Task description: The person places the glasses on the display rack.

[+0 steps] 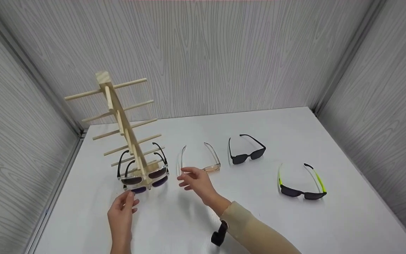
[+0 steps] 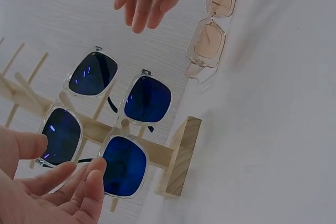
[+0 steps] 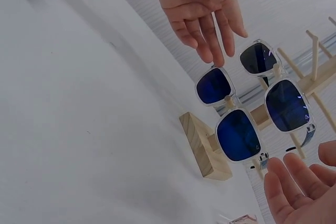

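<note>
Lower clear-framed sunglasses (image 1: 160,181) sit near the foot of the rack, lenses outward, dark blue in the wrist views. White table (image 1: 358,211) spans the floor of the booth. Wooden rack (image 1: 126,123) stands toward its left side, rows of pegs along the post; upper pegs bare. Beige sleeve (image 1: 259,225) covers the right forearm.

Left hand (image 1: 122,209): fingers loosely extended at the outer end of the lower pair; contact cannot be told. Right hand (image 1: 199,184): fingers loosely spread, holding nothing, between rack and loose glasses. Upper clear-framed sunglasses (image 1: 158,173) sit just above the lower pair. On the table: yellow-armed sunglasses (image 1: 289,191) farthest right, black sunglasses (image 1: 257,154) mid-table, peach-lensed glasses (image 1: 211,168) partly behind the right hand.
</note>
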Demonstrator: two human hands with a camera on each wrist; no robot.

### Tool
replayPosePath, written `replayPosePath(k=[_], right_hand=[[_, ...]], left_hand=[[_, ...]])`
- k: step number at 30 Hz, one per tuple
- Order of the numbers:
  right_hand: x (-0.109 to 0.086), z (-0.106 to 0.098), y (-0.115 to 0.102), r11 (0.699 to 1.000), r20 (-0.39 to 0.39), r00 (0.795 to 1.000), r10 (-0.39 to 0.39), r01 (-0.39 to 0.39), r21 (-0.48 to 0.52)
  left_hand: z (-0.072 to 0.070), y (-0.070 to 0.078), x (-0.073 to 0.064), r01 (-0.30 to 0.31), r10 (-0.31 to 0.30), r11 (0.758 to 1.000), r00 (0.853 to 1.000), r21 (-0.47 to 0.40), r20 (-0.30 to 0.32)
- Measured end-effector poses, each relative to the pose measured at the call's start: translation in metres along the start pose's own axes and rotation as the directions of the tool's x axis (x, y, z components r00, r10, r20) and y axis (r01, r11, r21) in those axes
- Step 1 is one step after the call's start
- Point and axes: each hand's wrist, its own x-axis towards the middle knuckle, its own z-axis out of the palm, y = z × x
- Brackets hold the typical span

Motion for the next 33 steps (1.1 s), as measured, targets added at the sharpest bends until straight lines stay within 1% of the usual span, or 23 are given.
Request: replayPosePath(k=[2,3,5,8,10,13,17,21,23,24,27,29,30,31,32,33], right_hand=[[-0.002,-0.002,0.001,1.000,0.001,1.000,0.002,-0.002,0.012],[-0.003,-0.003,0.002,1.000,0.003,1.000,0.002,-0.002,0.014],[-0.005,-0.005,0.002,1.000,0.007,1.000,-0.002,0.002,0.019],[-0.008,-0.010,0.002,1.000,0.010,1.000,-0.014,0.014,0.026],[-0.011,-0.013,0.002,1.000,0.008,1.000,-0.012,0.012,0.022],[-0.014,-0.017,0.004,1.000,0.002,1.000,-0.001,0.001,0.011],[-0.016,-0.023,0.008,1.000,-0.007,1.000,0.020,-0.020,0.004],[-0.018,-0.030,0.011,1.000,-0.012,1.000,0.026,-0.026,0.003],[-0.020,-0.033,0.013,1.000,-0.012,1.000,0.024,-0.024,0.002],[-0.021,-0.035,0.014,1.000,-0.013,1.000,0.026,-0.026,0.001],[-0.024,-0.041,0.017,0.999,-0.023,0.999,0.036,-0.036,0.002],[-0.025,-0.045,0.019,0.999,-0.036,0.998,0.047,-0.047,-0.002],[-0.026,-0.047,0.020,0.999,-0.043,0.998,0.048,-0.048,-0.001],[-0.027,-0.048,0.021,0.999,-0.051,0.997,0.053,-0.054,0.000],[-0.027,-0.050,0.022,0.998,-0.059,0.997,0.058,-0.058,0.001],[-0.028,-0.052,0.023,0.998,-0.065,0.996,0.061,-0.061,0.001]], left_hand=[[0.004,-0.016,0.009,0.008,-0.008,1.000,1.000,-0.015,0.005],[0.006,-0.026,0.014,0.007,-0.007,1.000,1.000,-0.024,0.013],[0.012,-0.046,0.025,0.011,-0.011,0.999,1.000,-0.033,0.010],[0.022,-0.071,0.038,0.006,-0.006,1.000,1.000,-0.011,0.010],[0.028,-0.085,0.044,0.017,-0.017,1.000,1.000,0.017,-0.003],[0.035,-0.093,0.046,0.025,-0.025,0.999,1.000,0.043,0.004],[0.040,-0.094,0.042,0.013,-0.014,0.999,0.999,0.032,0.033],[0.042,-0.087,0.035,0.004,-0.004,1.000,0.998,-0.008,0.068],[0.042,-0.081,0.031,0.008,-0.005,0.999,0.997,-0.032,0.083],[0.039,-0.072,0.025,0.000,0.008,0.998,0.993,-0.068,0.118],[0.038,-0.058,0.016,0.012,-0.002,0.998,0.987,-0.068,0.158],[0.040,-0.055,0.014,0.010,0.003,0.998,0.982,-0.067,0.190],[0.040,-0.049,0.010,0.020,-0.007,0.998,0.980,-0.064,0.197],[0.044,-0.049,0.008,0.035,-0.030,0.999,0.983,-0.024,0.179],[0.044,-0.044,0.004,0.039,-0.034,0.999,0.984,-0.022,0.176],[0.044,-0.035,-0.002,0.036,-0.031,0.999,0.982,-0.024,0.187]])
